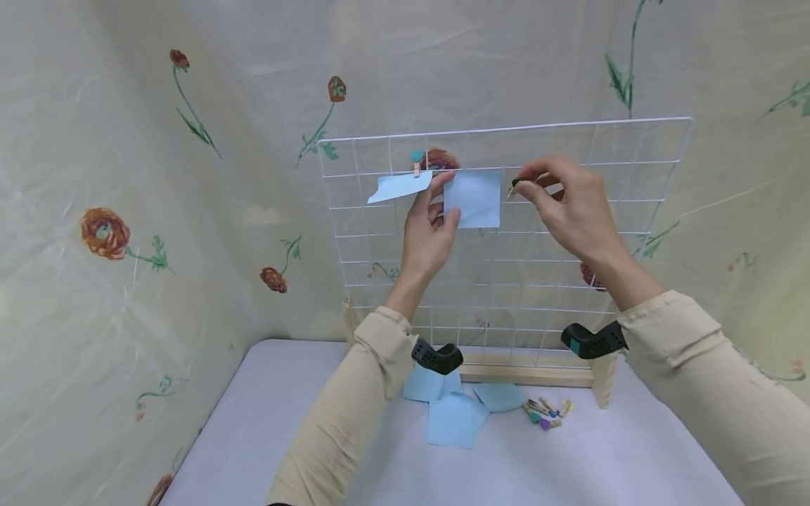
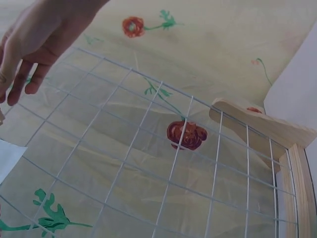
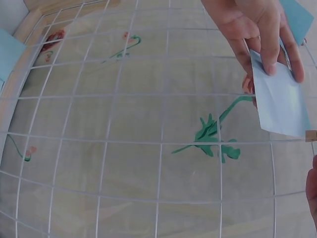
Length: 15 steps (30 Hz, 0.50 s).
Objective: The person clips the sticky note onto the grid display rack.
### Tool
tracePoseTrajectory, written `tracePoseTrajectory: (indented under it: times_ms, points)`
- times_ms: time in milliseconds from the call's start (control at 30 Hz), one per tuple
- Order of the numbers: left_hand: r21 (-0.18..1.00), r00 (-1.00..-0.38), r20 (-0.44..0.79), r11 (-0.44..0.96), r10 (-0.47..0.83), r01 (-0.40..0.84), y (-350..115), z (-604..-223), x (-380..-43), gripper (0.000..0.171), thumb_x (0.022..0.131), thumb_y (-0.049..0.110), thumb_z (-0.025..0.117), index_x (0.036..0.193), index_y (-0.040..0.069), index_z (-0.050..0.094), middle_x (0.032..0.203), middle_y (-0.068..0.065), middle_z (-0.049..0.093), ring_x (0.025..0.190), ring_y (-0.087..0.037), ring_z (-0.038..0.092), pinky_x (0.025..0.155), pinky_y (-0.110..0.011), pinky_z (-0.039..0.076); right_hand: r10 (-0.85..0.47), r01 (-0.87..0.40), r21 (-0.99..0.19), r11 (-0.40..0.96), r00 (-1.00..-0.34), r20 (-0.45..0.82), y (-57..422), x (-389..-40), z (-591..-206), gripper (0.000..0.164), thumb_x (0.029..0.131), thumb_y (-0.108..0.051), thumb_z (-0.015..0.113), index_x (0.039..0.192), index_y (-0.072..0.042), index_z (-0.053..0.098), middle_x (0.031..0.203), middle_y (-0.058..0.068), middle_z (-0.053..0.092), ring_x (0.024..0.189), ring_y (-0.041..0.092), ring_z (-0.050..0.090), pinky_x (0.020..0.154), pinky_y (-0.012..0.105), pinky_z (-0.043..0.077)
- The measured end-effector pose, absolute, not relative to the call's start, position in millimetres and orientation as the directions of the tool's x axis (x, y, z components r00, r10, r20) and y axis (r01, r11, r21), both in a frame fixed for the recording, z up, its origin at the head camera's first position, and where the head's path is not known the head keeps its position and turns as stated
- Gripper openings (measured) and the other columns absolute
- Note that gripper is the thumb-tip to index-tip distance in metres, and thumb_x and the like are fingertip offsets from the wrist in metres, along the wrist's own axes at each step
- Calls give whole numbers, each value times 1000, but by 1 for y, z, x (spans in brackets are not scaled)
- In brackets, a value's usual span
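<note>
My left hand (image 1: 430, 228) holds a light blue paper square (image 1: 472, 199) against the upper part of a white wire grid (image 1: 500, 261), with thumb in front. To the right, my right hand (image 1: 565, 204) pinches a small wooden clothespin (image 1: 511, 188) with a dark ornament, close to the square's right edge. In the right wrist view the clothespin (image 3: 311, 136) comes right to the paper's corner. Left of the square, another blue sheet (image 1: 400, 186) hangs tilted from the grid under a clothespin with a teal ornament (image 1: 417, 160).
The grid stands in a wooden base (image 1: 531, 375) on a white-covered table (image 1: 266, 422). Several blue paper sheets (image 1: 451, 420) lie before it. Beside them is a small pile of clothespins (image 1: 545, 412) with coloured ornaments. A flower-patterned curtain (image 1: 253, 91) hangs behind.
</note>
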<state>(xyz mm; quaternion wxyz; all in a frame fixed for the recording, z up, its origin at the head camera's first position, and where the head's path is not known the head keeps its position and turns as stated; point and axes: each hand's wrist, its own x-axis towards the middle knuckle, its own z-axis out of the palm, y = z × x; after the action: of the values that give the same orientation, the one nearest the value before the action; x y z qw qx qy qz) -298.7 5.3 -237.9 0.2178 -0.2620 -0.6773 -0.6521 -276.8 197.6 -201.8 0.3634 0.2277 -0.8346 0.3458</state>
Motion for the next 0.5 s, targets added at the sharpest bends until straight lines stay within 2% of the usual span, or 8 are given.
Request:
tracePoseTrajectory:
  times_ms: [233,500]
  points:
    - [777,-773,629,-23,88,629,7,-248,-320,48,92,-5,52,136,13,46,131,-10,50,107,-23,62,85,-25,52,-117,-634,-401,662,-615,779,192,-281,-193,18,91,-16,61,104,-4,65,100,10,65,91,19,59,68,8,40]
    - [785,-778,617,-11,117,620,2,-237,-304,47,92,-7,49,137,7,44,132,-16,47,108,-29,62,79,-23,51,-108,-634,-394,666,-604,789,186,-287,-188,19,92,-18,61,104,-5,66,98,7,64,86,12,56,67,11,42]
